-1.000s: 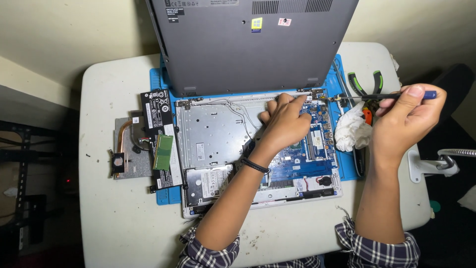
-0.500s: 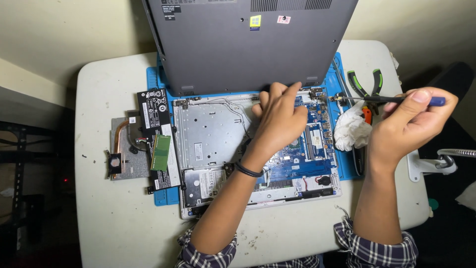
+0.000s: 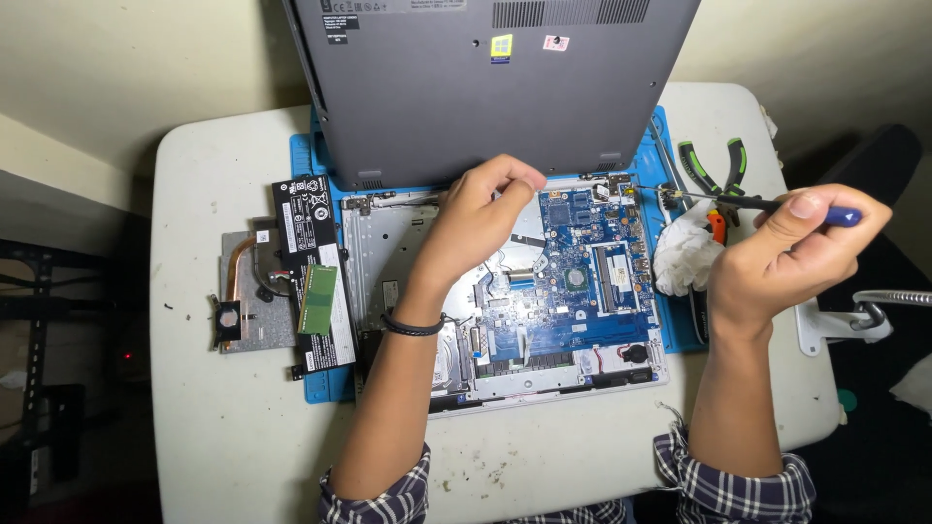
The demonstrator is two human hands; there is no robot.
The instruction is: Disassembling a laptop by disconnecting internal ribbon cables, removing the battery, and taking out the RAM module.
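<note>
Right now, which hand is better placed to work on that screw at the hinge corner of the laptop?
The right hand: it holds the screwdriver, tip at the hinge corner. The left hand holds no tool.

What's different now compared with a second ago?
The left hand has slid from the blue circuit board leftward, toward the middle of the open laptop, fingers curled. The right hand has drifted slightly rightward, its grip still closed on the screwdriver. The battery, pliers and white cloth lie as before.
</note>
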